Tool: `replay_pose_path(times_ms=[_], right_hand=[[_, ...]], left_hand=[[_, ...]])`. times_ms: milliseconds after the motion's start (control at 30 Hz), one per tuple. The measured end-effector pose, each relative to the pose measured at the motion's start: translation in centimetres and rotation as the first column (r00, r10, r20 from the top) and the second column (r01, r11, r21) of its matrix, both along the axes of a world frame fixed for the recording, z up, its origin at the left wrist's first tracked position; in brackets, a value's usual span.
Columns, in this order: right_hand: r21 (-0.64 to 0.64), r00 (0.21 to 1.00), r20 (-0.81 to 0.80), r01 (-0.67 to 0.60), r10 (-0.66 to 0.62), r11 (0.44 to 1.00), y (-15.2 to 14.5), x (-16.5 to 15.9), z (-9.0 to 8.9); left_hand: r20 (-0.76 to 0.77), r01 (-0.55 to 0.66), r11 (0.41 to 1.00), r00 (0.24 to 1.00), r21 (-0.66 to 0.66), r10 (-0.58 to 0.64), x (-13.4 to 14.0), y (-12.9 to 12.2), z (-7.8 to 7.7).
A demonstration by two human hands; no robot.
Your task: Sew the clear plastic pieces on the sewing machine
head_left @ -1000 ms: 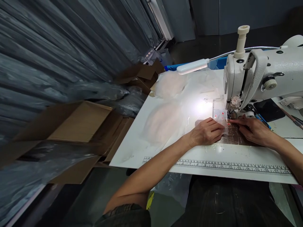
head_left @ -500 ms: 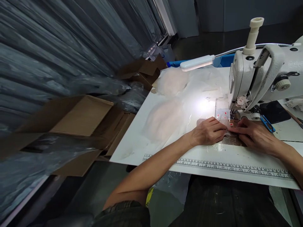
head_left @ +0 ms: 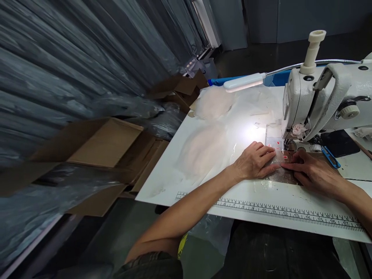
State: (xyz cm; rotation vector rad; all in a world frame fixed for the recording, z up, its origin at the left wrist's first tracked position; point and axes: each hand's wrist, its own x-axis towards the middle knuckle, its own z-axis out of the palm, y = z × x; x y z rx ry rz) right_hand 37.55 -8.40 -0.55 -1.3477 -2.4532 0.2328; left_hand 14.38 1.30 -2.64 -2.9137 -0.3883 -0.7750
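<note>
Thumb has spread on left hand (head_left: pixel 255 161); right hand (head_left: pixel 318 172) half-open too, fingertips touching sheer fabric (head_left: pixel 278 157).

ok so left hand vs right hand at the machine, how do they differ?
Direction: the left hand points rightward, the right hand leftward.
Neighbors: the left hand is the nearer to the pale rounded pieces; the right hand is close to the blue tool.
Shared: both are bare, backs up, with fingertips close together over the brown surface in front of the sewing machine.
</note>
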Motion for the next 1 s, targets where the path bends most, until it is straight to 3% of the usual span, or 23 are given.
replay_pose_path(times_ms=[200,433,600,767,1000], right_hand=[[0.017,1.000,0.002,0.000,0.000,1.000,0.0,-0.2,0.4],[-0.006,1.000,0.000,0.012,-0.012,1.000,-0.1,0.0,0.2],[0.012,1.000,0.009,0.014,-0.014,1.000,-0.1,-0.1,0.2],[0.070,0.999,0.021,0.048,-0.049,0.996,-0.2,-0.4,0.1],[0.077,0.995,0.013,0.099,-0.100,0.992,0.3,-0.1,-0.5]], left_hand=[[0.038,0.029,0.998,0.999,-0.048,-0.027,-0.1,0.0,-0.3],[-0.028,-0.010,0.998,1.000,-0.065,0.008,0.0,-0.1,-0.2],[-0.106,-0.094,0.996,0.990,-0.004,0.093,0.5,-0.6,0.5],[-0.221,-0.067,0.995,0.972,0.068,0.081,1.0,-0.3,1.8],[-0.289,-0.019,0.999,0.957,-0.038,0.007,1.5,1.7,2.3]])
